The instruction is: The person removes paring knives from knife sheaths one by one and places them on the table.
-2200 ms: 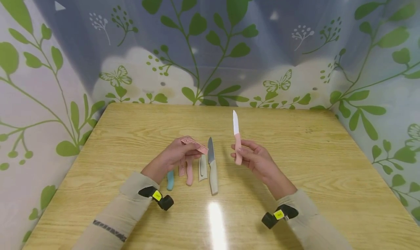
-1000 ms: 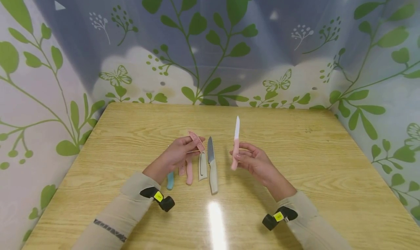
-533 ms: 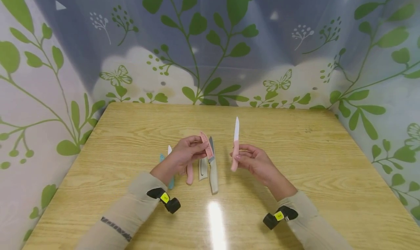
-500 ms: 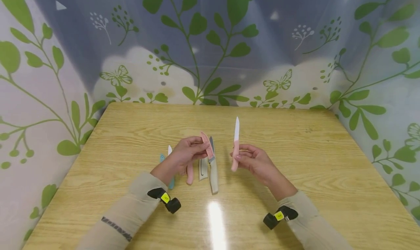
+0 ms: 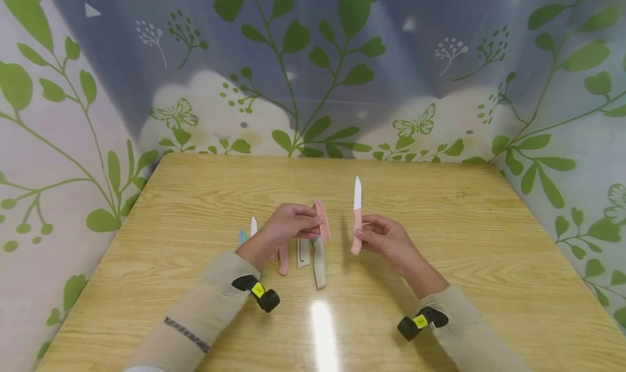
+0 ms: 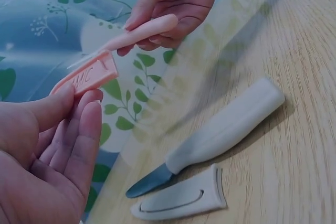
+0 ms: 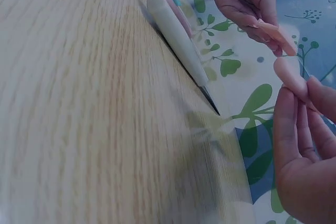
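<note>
My left hand (image 5: 293, 222) pinches a pink knife sheath (image 5: 323, 221) between thumb and fingers, its raised lettering showing in the left wrist view. In my right hand (image 5: 391, 241) is a paring knife (image 5: 357, 226) with a pink handle and white blade, held by the handle with the tip pointing up and away. Sheath and knife are apart, both raised above the table. Below the left hand lies a larger knife (image 6: 226, 124) with a beige handle and dark blade, partly covered by the hand and sheath in the head view. Beside it rests a beige sheath (image 6: 181, 198).
Left of the beige sheath, another pink knife handle (image 5: 283, 259) shows, partly behind the left hand. Farther left are a white blade (image 5: 253, 226) and a blue sheath (image 5: 242, 237). A leaf-patterned curtain (image 5: 313, 89) borders the wooden table (image 5: 440, 198) at the back and sides.
The left hand has moved right, turning the pink sheath from slanted to nearly upright, now over the beige knife's blade. The right hand with the pink knife has shifted slightly right and nearer.
</note>
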A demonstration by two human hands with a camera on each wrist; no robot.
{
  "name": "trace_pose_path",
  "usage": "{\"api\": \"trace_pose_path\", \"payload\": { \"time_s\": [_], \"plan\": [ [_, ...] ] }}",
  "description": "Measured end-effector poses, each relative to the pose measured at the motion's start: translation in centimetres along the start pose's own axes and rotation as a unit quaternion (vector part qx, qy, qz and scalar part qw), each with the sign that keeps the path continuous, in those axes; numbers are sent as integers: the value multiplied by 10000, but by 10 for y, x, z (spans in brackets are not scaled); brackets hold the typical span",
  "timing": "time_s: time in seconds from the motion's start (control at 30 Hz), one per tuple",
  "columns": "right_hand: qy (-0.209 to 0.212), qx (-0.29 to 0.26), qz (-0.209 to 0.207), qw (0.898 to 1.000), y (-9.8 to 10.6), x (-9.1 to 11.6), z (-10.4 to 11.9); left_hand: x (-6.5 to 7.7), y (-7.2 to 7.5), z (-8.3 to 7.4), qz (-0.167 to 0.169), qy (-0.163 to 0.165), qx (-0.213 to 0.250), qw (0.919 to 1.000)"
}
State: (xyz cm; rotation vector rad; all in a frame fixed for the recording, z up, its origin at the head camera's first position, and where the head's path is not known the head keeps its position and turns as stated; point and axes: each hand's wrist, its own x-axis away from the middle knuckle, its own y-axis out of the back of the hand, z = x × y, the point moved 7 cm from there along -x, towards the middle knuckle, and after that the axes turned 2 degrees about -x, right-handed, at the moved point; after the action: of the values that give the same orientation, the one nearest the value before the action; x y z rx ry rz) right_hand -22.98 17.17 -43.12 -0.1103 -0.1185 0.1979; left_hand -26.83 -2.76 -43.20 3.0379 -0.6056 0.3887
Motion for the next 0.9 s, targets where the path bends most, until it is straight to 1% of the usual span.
{"api": "trace_pose_path", "payload": {
  "time_s": [0.1, 0.2, 0.4, 0.53, 0.63, 0.77, 0.83, 0.9],
  "plan": [
    [27, 171, -68, 9998, 3, 0, 0, -3, -5, 0, -55, 34, -13, 10000],
    [70, 410, -146, 9990, 6, 0, 1, -7, -9, 1, -100, 41, -152, 9998],
    [79, 850, -373, 9957, 15, 0, 3, -11, -16, -2, -137, 24, -582, 9982],
    [53, 1056, -417, 9935, 20, 0, 3, -13, -22, -7, -88, -25, -1002, 9949],
    [-81, 1328, -417, 9902, 21, 1, -1, -13, -28, -9, -31, -23, -1411, 9900],
    [-380, 1763, -453, 9826, 22, 2, -7, -13, -35, -7, 21, 39, -1961, 9806],
    [-484, 1912, -473, 9792, 21, 2, -9, -13, -37, -5, 25, 48, -2261, 9741],
    [-548, 2011, -472, 9769, 19, 3, -11, -12, -39, -5, -16, 67, -2587, 9659]
  ]
}}
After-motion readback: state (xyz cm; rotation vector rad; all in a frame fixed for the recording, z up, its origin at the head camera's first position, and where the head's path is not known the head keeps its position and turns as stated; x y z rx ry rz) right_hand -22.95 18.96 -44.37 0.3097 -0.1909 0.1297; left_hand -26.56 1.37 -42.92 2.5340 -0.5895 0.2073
